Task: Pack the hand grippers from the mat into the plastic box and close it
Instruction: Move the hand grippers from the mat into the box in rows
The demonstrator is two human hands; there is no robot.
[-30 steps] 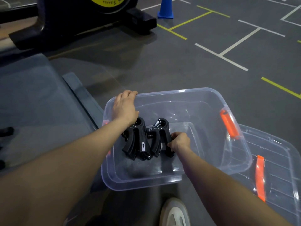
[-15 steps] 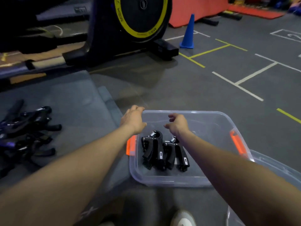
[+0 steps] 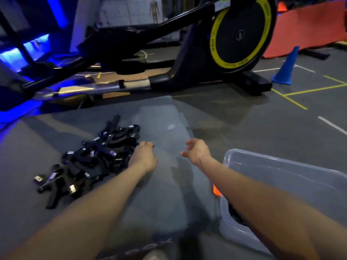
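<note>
Nearest, at six o'clock, a shoe tip (image 3: 155,255) shows between the two forearms. At four o'clock sits the plastic box (image 3: 281,177), clear-walled and lidless, an orange latch (image 3: 216,190) glowing at its left end; a dark patch behind the right forearm is probably the grippers already packed, though the arm hides most of it. The lid is not in view.

Both hands have left the box. A second ago they were inside it, settling two grippers on the bottom; half a second ago they were rising over its rim; now they are out over the grey mat (image 3: 165,194). The right hand (image 3: 197,150) hovers near the middle of the view, fingers loosely spread and slightly curled, holding nothing. The left hand (image 3: 144,156), at about ten o'clock from it, reaches to the edge of the pile; its fingers look relaxed and empty, just beside or perhaps touching the nearest gripper, too blurred to say which.

The hand grippers (image 3: 90,160) lie in a black heap at nine o'clock on the mat, a good many of them tangled together. So one load is delivered and the next pick is starting; most of the packing, and the closing, seems still ahead.

Farther off, at twelve o'clock, stands an exercise machine (image 3: 238,34) with a yellow-ringed flywheel, and at two o'clock a blue cone (image 3: 285,68).
</note>
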